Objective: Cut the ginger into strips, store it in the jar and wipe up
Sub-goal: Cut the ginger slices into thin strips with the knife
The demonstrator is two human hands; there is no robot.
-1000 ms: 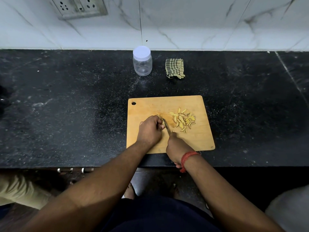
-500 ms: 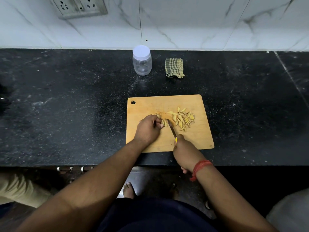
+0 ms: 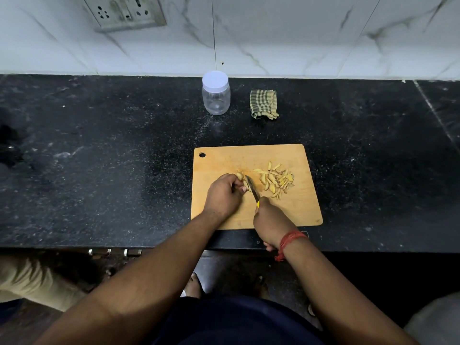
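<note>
bench (image 3: 99,170): black speckled stone, white marble wall behind | 1 wooden cutting board (image 3: 293,207) near front edge | 1 clear plastic jar (image 3: 215,95), white lid on, upright at back | 1 folded checked cloth (image 3: 263,104) just right of jar, apart

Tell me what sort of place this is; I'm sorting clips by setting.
Probably a home kitchen: a black speckled stone counter, a white marble-look tiled wall, and a wooden cutting board holding pale cut ginger strips.

Head-worn view, down over counter (image 3: 99,170)
</note>
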